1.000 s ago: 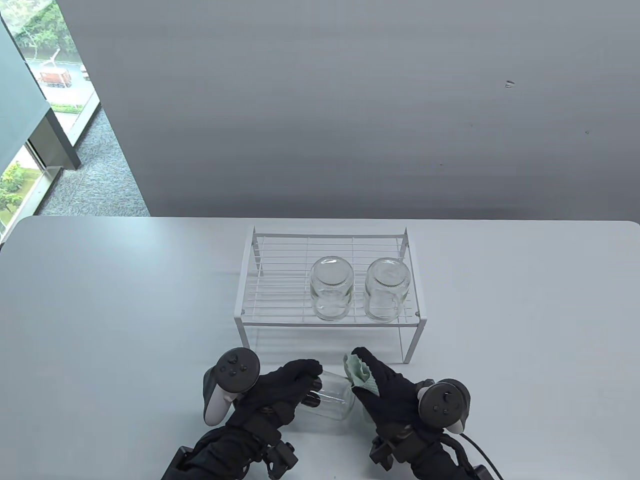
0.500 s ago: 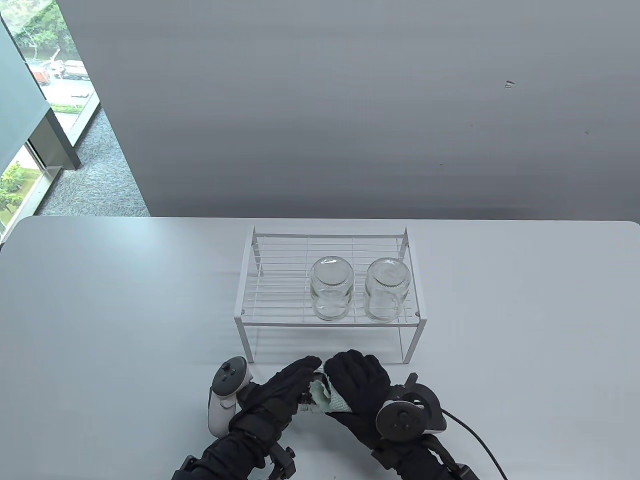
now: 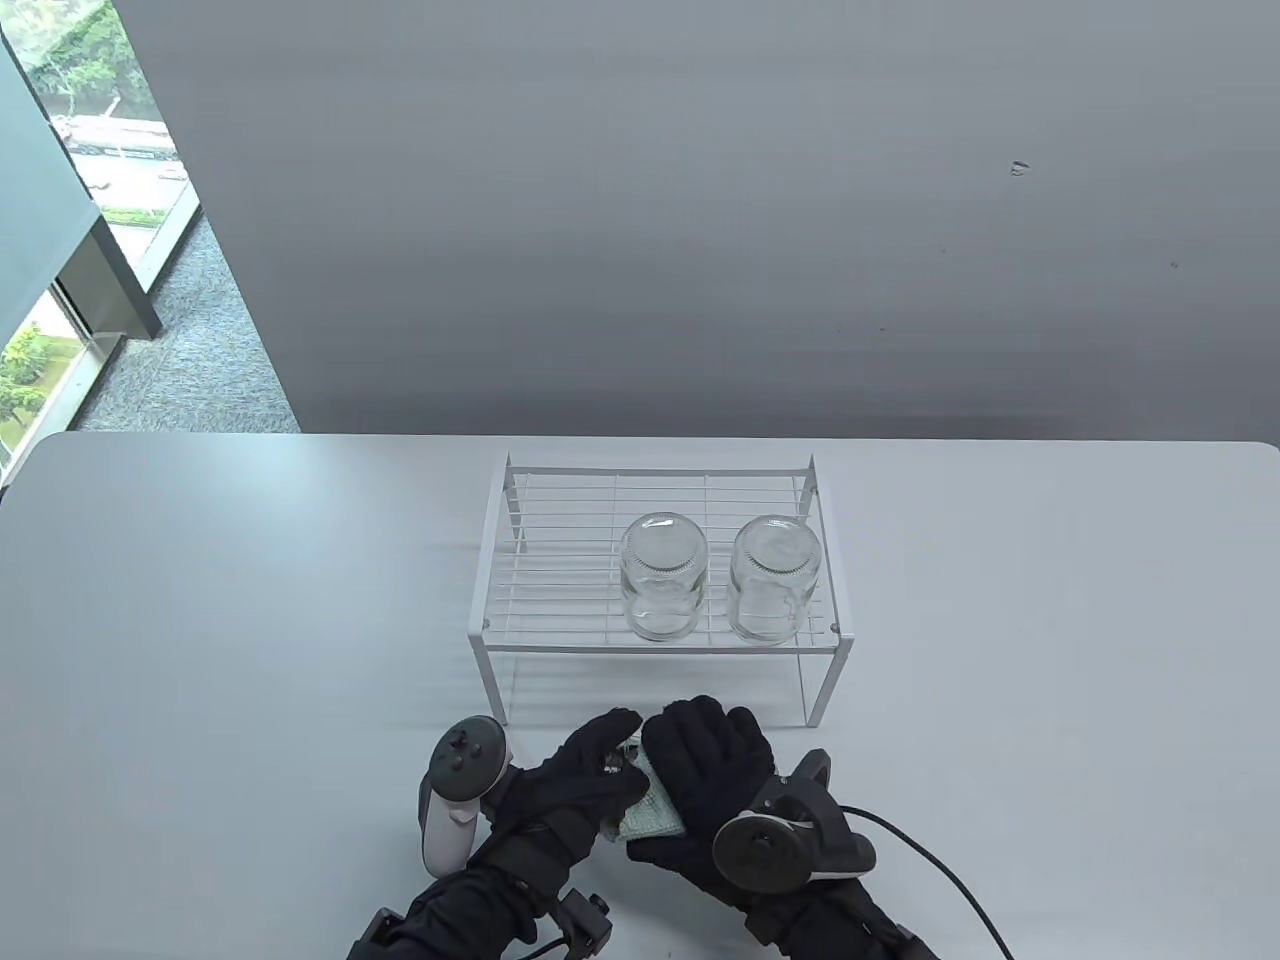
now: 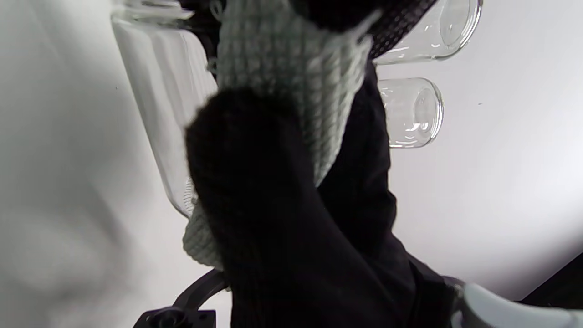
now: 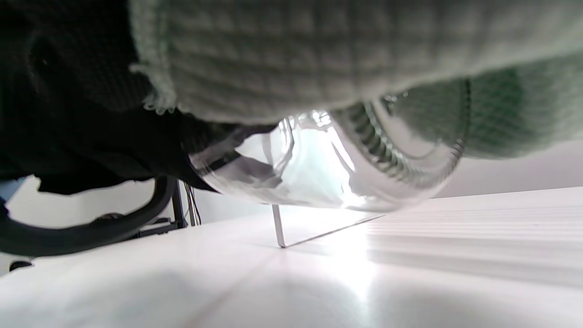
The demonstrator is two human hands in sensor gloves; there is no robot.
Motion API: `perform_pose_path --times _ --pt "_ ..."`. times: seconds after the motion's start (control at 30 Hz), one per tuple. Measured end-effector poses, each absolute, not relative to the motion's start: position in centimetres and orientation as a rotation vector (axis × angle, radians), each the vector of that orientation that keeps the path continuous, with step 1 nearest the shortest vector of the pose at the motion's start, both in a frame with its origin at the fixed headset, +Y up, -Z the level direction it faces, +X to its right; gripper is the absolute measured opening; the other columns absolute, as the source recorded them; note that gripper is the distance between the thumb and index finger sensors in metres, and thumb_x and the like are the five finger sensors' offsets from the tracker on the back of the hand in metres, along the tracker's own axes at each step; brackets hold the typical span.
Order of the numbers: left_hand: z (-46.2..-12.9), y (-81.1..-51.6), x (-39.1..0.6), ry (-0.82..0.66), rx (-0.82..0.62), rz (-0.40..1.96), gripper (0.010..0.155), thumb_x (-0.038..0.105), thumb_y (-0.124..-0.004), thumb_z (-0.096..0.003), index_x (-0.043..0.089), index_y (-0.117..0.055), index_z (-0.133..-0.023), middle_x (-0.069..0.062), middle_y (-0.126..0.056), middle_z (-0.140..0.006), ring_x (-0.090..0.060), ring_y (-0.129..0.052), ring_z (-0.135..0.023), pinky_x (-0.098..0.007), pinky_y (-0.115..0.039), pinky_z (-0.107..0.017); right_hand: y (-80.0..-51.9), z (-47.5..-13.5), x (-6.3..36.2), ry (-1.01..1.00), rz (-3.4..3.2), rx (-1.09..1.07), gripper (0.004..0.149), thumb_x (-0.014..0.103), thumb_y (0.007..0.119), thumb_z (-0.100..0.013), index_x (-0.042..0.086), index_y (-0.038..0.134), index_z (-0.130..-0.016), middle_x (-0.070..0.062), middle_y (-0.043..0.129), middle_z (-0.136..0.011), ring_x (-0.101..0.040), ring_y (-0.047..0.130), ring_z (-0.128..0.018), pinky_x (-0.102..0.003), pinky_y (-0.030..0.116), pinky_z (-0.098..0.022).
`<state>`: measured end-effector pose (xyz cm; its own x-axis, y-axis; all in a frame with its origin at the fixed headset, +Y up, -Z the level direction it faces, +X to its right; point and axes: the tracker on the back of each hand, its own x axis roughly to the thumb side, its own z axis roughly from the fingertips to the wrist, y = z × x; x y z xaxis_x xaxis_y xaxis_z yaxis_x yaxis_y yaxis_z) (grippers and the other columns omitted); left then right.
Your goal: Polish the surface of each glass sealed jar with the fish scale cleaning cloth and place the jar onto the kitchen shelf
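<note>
Fingers (image 3: 690, 740) of the right hand (image 3: 705, 785) wrapped the cloth (image 3: 655, 815) round the jar (image 5: 319, 168), before the shelf (image 3: 660, 640); left hand (image 3: 575, 785) gripped it. Glass likely slippery, fragile: grip the body.

Pale green waffle-textured cloth (image 3: 655, 812), black hands (image 3: 700, 775), white shelf (image 3: 660, 645).

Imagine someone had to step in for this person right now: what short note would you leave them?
Left hand: grips the jar being polished, held on its side just above the table.
Right hand: wraps the green cleaning cloth over that jar.
Done: two jars, left one and right one, stand on the white wire shelf.
Left: finish wiping this jar, then set it on the shelf's free left part.
</note>
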<state>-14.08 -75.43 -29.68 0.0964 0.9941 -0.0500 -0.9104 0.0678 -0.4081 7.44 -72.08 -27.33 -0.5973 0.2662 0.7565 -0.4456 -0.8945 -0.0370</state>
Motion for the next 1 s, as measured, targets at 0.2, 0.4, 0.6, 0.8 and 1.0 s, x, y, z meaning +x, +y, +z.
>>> perform_pose_path --times 0.2,0.4,0.6,0.8,1.0 --pt "-30.1 -76.1 -15.5 -0.176 -0.346 1.543 0.068 0.031 -0.084 -0.049 0.011 -0.05 -0.105 -0.009 -0.084 -0.086 -0.013 -0.102 -0.063 -0.052 -0.04 -0.072 -71.2 -27.2 9.2 -0.402 2.409 1.082 0.091 0.056 0.078 -0.05 -0.005 0.042 -0.105 -0.037 0.044 -0.101 -0.063 0.048 -0.09 -0.076 0.034 -0.057" --pt "-29.9 -75.9 -14.8 -0.234 -0.364 1.508 0.069 0.031 -0.084 -0.0494 0.011 -0.049 -0.105 -0.009 -0.083 -0.087 -0.013 -0.101 -0.064 -0.052 -0.039 -0.073 -71.8 -27.3 8.3 -0.365 2.389 1.095 0.087 0.052 0.078 -0.051 -0.006 0.043 -0.104 -0.038 0.045 -0.1 -0.064 0.049 -0.089 -0.076 0.034 -0.056" --pt "-28.8 -75.2 -13.4 -0.335 -0.375 1.46 0.067 0.043 -0.075 -0.0541 0.01 -0.047 -0.106 -0.009 -0.084 -0.086 -0.014 -0.102 -0.064 -0.049 -0.036 -0.073 -72.1 -27.4 7.4 -0.424 2.512 1.142 0.085 0.055 0.078 -0.05 -0.005 0.049 -0.103 -0.036 0.061 -0.094 -0.06 0.069 -0.08 -0.073 0.048 -0.055" --pt "-29.1 -75.0 -13.9 -0.328 -0.367 1.523 0.058 0.038 -0.06 -0.0582 0.01 -0.045 -0.106 -0.006 -0.088 -0.083 -0.014 -0.103 -0.062 -0.042 -0.036 -0.076 -72.2 -28.1 8.9 -0.39 2.338 1.029 0.078 0.053 0.075 -0.051 -0.004 0.057 -0.102 -0.035 0.066 -0.092 -0.059 0.074 -0.076 -0.072 0.054 -0.053" --pt "-29.3 -75.2 -14.8 -0.285 -0.316 1.562 0.056 0.035 -0.06 -0.0572 0.009 -0.045 -0.105 -0.006 -0.089 -0.081 -0.013 -0.104 -0.059 -0.043 -0.038 -0.075 -72.3 -28.4 9.9 -0.329 2.264 1.028 0.073 0.046 0.076 -0.052 -0.004 0.056 -0.102 -0.037 0.061 -0.094 -0.061 0.072 -0.077 -0.071 0.054 -0.053"
